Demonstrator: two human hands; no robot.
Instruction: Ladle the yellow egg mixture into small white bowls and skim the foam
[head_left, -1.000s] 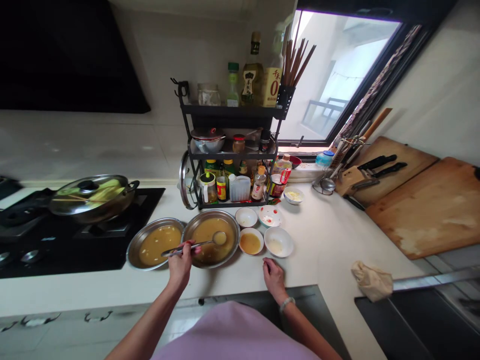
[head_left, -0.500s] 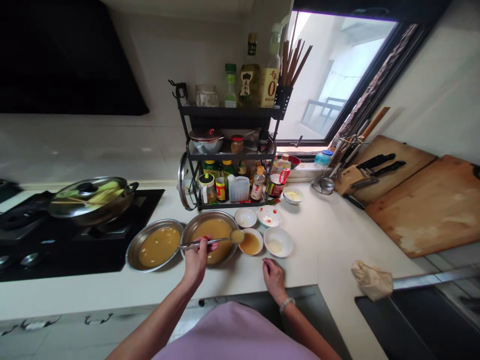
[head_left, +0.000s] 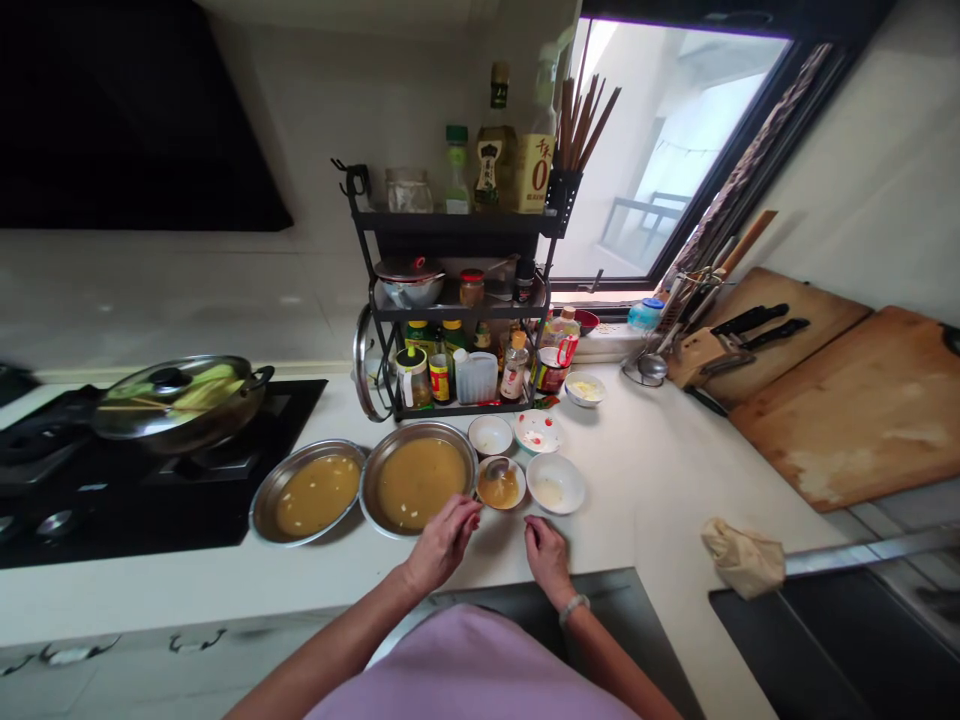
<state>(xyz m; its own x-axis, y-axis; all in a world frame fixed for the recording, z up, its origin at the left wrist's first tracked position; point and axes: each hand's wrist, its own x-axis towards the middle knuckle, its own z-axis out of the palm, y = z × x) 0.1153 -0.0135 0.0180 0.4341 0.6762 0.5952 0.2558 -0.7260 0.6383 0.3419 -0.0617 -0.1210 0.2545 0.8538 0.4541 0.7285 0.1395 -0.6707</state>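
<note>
My left hand [head_left: 442,535] pinches the handle of a metal spoon [head_left: 496,468], whose bowl dips into a small white bowl of brown liquid [head_left: 501,492]. Just left of that bowl stand two round steel pans of yellow-brown liquid, one [head_left: 373,470] near my left hand and one [head_left: 264,498] by the stove. My right hand [head_left: 546,550] rests on the white counter [head_left: 645,480] with nothing in it, just in front of a nearly empty white bowl [head_left: 556,484].
Two more small bowls [head_left: 490,434] [head_left: 538,431] sit before a black spice rack [head_left: 457,300] full of bottles. A lidded wok [head_left: 180,400] is on the stove at left. Cutting boards [head_left: 862,410], knives, a crumpled cloth [head_left: 742,560] and a sink [head_left: 825,640] lie right.
My left hand carried the filled spoon rightward from the right steel pan to the small bowl and lowered it in. My right hand stayed put.
</note>
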